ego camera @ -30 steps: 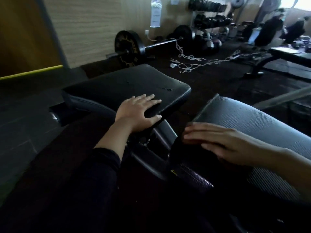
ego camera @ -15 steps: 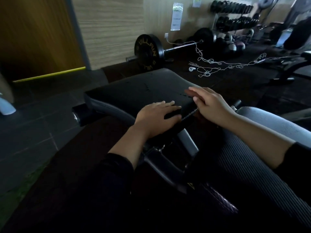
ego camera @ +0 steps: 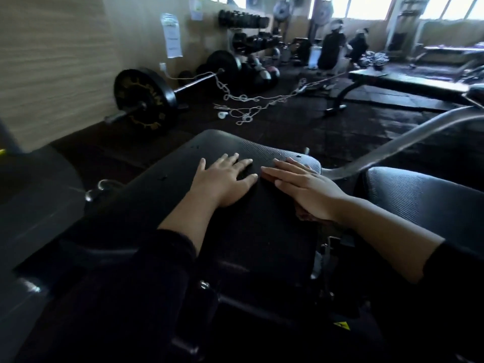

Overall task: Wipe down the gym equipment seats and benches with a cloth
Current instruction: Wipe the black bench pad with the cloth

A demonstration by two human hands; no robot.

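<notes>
**Both palms flat on the seat pad, cloth barely showing under the right**

Farthest left, a loaded barbell with black, gold-lettered plates [ego camera: 142,100] lies on the floor by the wooden wall. One black ribbed seat pad [ego camera: 235,221] fills the middle, and on it the left hand [ego camera: 222,179] lies flat with fingers spread and straight, gripping nothing, apparently steadying the pad. Just beside it, the right hand [ego camera: 303,189] also lies flat with fingers straight and together. A dark reddish scrap at its wrist looks like the cloth [ego camera: 305,214], pressed between palm and pad rather than clutched, though it is too dim to be sure.

To wipe well, I would keep the palm's weight on the cloth, run overlapping strokes along the ribs, and take in the far edge and corners.

To the right stands one grey ribbed back pad [ego camera: 419,195], and beyond it one flat black bench [ego camera: 408,81]. Counted: two hands, one cloth, two pads nearby, one bench, one barbell.
</notes>
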